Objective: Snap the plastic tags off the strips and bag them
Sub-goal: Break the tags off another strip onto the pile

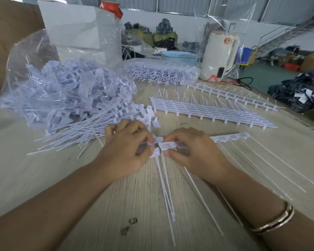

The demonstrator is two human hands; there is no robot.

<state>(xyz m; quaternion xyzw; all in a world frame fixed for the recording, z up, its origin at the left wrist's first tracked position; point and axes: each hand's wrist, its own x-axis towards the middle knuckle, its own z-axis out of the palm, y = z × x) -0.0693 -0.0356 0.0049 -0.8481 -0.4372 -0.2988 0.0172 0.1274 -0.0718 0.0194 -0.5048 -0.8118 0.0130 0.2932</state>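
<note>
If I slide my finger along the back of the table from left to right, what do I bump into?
Clear bag of loose tags → bundled strips in plastic → blue basket → white kettle.

From my remote seat I can read no text, number or brand anywhere. The white kettle (219, 55) carries a round orange-red emblem near its top, but its characters are too blurred for me to make out. The blue crate (244, 55) behind it shows a pale patch that may be a label, unreadable. The desk (295, 122) edge on the right bears faint dark print, too smeared to decipher.
</note>
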